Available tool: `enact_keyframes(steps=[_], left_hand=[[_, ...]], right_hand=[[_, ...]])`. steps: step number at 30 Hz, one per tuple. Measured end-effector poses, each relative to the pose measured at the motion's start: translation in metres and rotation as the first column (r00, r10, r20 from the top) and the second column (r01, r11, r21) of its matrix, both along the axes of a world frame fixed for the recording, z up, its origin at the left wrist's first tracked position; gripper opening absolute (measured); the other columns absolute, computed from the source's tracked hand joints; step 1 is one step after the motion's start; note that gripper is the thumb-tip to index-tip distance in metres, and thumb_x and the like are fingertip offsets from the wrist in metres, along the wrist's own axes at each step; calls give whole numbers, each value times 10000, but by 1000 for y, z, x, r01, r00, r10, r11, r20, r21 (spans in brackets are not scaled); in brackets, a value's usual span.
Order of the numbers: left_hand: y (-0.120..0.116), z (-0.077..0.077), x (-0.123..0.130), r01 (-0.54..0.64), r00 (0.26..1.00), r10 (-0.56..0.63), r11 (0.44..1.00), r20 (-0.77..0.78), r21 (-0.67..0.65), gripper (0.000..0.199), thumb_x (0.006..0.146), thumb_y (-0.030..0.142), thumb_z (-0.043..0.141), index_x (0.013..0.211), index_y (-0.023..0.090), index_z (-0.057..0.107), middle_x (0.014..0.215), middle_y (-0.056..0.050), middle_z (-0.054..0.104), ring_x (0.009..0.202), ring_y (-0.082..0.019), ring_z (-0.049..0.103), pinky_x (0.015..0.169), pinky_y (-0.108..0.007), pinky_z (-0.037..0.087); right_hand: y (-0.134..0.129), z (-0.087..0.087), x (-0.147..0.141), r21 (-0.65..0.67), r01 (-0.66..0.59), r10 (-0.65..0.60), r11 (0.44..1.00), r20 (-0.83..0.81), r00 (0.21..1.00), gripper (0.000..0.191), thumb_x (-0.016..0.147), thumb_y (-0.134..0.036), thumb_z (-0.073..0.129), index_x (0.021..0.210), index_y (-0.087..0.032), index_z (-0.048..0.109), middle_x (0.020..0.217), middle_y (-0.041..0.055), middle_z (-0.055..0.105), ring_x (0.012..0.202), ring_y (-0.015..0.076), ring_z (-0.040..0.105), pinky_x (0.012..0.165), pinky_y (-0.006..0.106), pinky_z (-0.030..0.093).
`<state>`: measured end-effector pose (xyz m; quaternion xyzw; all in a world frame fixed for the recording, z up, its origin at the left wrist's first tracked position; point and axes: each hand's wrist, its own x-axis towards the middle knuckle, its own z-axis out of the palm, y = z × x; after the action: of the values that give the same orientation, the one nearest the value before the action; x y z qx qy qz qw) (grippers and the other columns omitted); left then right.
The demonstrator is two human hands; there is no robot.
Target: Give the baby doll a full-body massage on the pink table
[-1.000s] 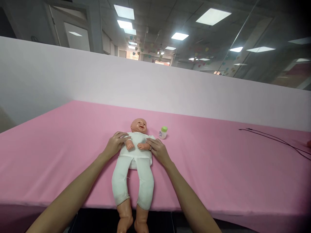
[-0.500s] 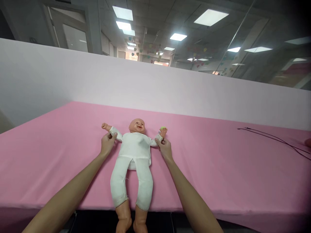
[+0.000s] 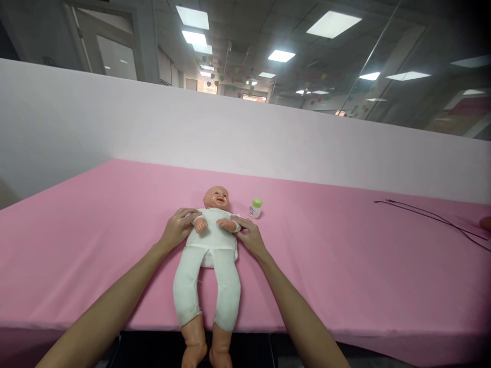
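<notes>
One left hand (image 3: 177, 228) lies at the left side of the doll (image 3: 209, 232), narrow in its grip, fingers closed over one of the two white sleeves (the thumb is mostly hidden). The one doll is on its back on one pink cloth (image 3: 326, 276), head away from the person, two forearms bent over its chest, two bare feet past the cloth's near edge. One right hand (image 3: 251, 237), at the doll's right side, holds the other sleeve in a similar narrow grip. One jar (image 3: 255, 210), green-lidded, stands upright just right of the doll's head. Two dark cord strands (image 3: 447, 223) lie well right of the doll.
</notes>
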<state>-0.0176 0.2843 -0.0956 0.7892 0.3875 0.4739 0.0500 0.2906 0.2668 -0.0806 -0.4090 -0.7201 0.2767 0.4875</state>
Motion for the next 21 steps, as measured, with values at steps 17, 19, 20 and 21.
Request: enact_keyframes(steps=[17, 19, 20, 21], left_hand=[[3, -1, -2, -92, 973, 115, 988, 198, -125, 227, 944, 258, 567, 1086, 192, 732, 1010, -81, 735, 885, -244, 658, 772, -366, 544], [1, 1, 0, 8, 1000, -8, 1000, 23, 18, 339, 956, 163, 510, 1195, 237, 739, 1188, -85, 720, 1091, -261, 634, 900, -400, 543], [1, 2, 0, 52, 998, -49, 997, -40, 63, 390, 961, 127, 485, 1225, 263, 738, 1242, -78, 706, 1153, -259, 612, 936, -409, 536], [1, 2, 0, 81, 994, -74, 993, -82, 90, 419, 965, 106, 469, 1231, 281, 742, 1260, -72, 700, 1173, -256, 601, 944, -410, 535]], right_hand=[[10, 7, 18, -226, -82, 22, 971, -258, 966, 453, 688, -429, 922, 1074, -211, 825, 1118, 94, 798, 1077, 312, 712, 963, 451, 562], [4, 8, 13, -216, -184, 147, 959, -176, 973, 407, 751, -397, 877, 1127, -251, 826, 1242, 88, 769, 1202, 326, 676, 1037, 478, 537], [2, 7, 11, -215, -210, 183, 954, -140, 973, 380, 776, -385, 852, 1137, -268, 827, 1285, 84, 753, 1246, 327, 657, 1060, 485, 526], [0, 6, 9, -213, -218, 199, 952, -108, 974, 351, 790, -375, 834, 1128, -279, 832, 1308, 81, 743, 1272, 327, 643, 1074, 490, 518]])
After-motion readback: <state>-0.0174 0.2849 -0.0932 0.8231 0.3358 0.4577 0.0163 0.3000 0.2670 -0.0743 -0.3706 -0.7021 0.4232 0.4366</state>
